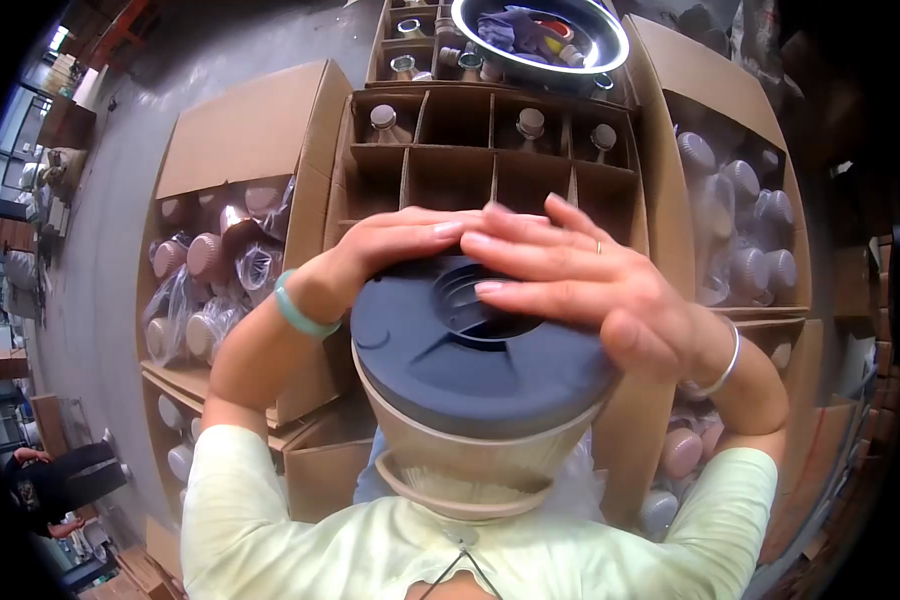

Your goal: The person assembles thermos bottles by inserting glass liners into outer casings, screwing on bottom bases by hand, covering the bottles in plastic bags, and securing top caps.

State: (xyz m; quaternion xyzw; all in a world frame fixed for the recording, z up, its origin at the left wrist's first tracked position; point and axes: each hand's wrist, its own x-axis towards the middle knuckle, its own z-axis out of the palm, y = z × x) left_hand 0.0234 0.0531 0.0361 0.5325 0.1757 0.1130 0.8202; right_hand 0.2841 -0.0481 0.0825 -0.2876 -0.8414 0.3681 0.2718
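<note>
A large round container (460, 460) with a clear tinted body stands close to my chest, topped by a dark grey lid (420, 370) with a round recess in its middle. My left hand (400, 240) lies along the lid's far left edge, its fingers stretched to the right. Across the lid's right side and over part of the recess reaches my right hand (580, 275), palm down with fingers extended, slightly blurred. The fingertips of both hands meet or overlap near the far rim. Neither hand holds anything that I can see.
Ahead is a divided carton (450, 160) with several capped bottles. A metal basin (610, 60) with cloth and small items sits beyond. Open cartons of wrapped pink-capped items flank me at left (235, 150) and right (710, 60). A person (65, 480) is at far left.
</note>
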